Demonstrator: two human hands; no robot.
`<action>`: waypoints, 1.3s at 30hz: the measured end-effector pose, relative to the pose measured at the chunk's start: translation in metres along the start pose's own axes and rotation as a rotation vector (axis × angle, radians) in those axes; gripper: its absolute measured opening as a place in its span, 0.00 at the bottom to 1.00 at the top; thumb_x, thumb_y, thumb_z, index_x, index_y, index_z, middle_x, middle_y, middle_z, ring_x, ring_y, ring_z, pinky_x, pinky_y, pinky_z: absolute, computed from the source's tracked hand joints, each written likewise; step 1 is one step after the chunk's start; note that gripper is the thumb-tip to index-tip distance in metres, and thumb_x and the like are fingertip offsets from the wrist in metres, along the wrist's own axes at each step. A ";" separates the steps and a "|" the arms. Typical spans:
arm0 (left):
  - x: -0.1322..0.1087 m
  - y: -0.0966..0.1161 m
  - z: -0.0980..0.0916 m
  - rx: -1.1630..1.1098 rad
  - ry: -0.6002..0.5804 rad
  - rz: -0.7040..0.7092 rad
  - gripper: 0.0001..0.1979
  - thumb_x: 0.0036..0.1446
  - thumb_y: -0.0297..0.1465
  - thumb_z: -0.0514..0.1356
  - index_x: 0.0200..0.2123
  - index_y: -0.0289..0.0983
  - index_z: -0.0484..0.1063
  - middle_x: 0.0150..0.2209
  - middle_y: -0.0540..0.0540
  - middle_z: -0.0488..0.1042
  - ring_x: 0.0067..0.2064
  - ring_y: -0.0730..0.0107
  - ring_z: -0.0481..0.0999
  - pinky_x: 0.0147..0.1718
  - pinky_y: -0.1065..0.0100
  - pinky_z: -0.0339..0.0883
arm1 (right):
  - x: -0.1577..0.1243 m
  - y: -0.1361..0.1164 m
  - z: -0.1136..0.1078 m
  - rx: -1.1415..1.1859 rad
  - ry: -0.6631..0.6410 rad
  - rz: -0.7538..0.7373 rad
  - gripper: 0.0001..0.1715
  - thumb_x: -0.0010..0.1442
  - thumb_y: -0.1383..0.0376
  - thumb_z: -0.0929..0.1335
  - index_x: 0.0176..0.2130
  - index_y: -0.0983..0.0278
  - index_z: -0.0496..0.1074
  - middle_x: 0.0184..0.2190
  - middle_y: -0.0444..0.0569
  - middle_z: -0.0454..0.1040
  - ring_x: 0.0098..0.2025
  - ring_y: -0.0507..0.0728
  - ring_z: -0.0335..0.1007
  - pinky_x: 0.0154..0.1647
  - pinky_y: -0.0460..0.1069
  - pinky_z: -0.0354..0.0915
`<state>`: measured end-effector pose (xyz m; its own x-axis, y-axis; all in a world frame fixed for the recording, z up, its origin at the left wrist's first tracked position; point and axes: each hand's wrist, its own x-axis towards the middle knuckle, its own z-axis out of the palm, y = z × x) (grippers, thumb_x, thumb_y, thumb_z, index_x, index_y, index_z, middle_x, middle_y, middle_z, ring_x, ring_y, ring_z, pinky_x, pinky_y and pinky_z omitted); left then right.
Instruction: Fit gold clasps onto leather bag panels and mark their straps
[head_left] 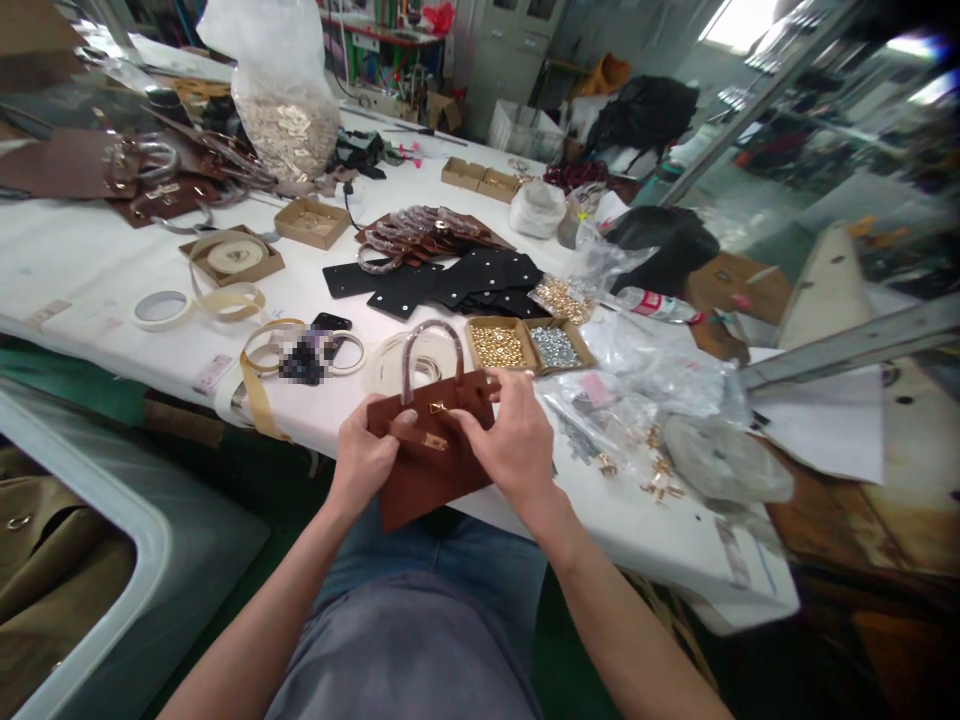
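A brown leather bag panel (435, 480) with an arched, plastic-wrapped handle (409, 360) is held upright over the table's front edge. My left hand (364, 450) grips its left side, the thumb near a short strap with a gold metal end (431, 441). On the right side, my right hand (516, 430) pinches the top edge, its thumb beside a small gold clasp (437, 407) on the panel. Just behind stand box halves of gold studs (498, 345) and silver studs (553, 345). The fingers behind the leather are partly hidden.
Black pieces with snaps (487, 283) and a stack of brown handled panels (427, 235) lie beyond. Tape rolls (161, 309) are at left, plastic bags (660, 370) and a bottle (660, 304) at right. A grey bin (172, 530) stands at lower left.
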<state>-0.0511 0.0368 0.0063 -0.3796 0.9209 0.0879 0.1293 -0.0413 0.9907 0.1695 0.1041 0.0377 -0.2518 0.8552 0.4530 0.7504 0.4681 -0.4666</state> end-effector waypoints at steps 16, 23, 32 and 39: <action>-0.003 0.011 -0.009 0.227 -0.072 0.670 0.18 0.67 0.27 0.74 0.57 0.43 0.79 0.60 0.37 0.83 0.60 0.49 0.85 0.60 0.50 0.80 | 0.054 0.011 -0.042 0.276 -0.346 -0.067 0.24 0.54 0.57 0.88 0.42 0.60 0.78 0.38 0.47 0.81 0.40 0.62 0.77 0.44 0.58 0.75; 0.002 0.071 -0.061 0.348 -0.617 0.437 0.36 0.69 0.32 0.73 0.76 0.47 0.67 0.71 0.36 0.75 0.72 0.44 0.76 0.72 0.45 0.73 | 0.041 0.011 -0.062 0.336 -0.395 -0.084 0.14 0.61 0.61 0.82 0.35 0.61 0.77 0.28 0.39 0.77 0.29 0.53 0.70 0.33 0.49 0.61; -0.004 0.098 -0.041 0.744 -0.309 0.521 0.03 0.67 0.29 0.69 0.43 0.43 0.82 0.39 0.45 0.86 0.40 0.55 0.83 0.42 0.57 0.74 | 0.023 -0.008 -0.068 0.226 -0.377 -0.409 0.04 0.72 0.62 0.75 0.43 0.60 0.80 0.37 0.45 0.85 0.38 0.56 0.80 0.40 0.51 0.62; -0.008 0.090 -0.031 0.878 -0.328 0.840 0.05 0.72 0.26 0.64 0.43 0.42 0.80 0.40 0.44 0.86 0.40 0.55 0.82 0.52 0.48 0.70 | 0.005 -0.020 -0.075 0.105 -0.362 -0.496 0.14 0.82 0.60 0.68 0.41 0.61 0.75 0.33 0.48 0.80 0.35 0.58 0.74 0.39 0.53 0.61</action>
<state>-0.0647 0.0136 0.0980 0.3433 0.7937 0.5023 0.8326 -0.5046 0.2284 0.1991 0.0825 0.1062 -0.7603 0.5428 0.3569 0.4317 0.8327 -0.3468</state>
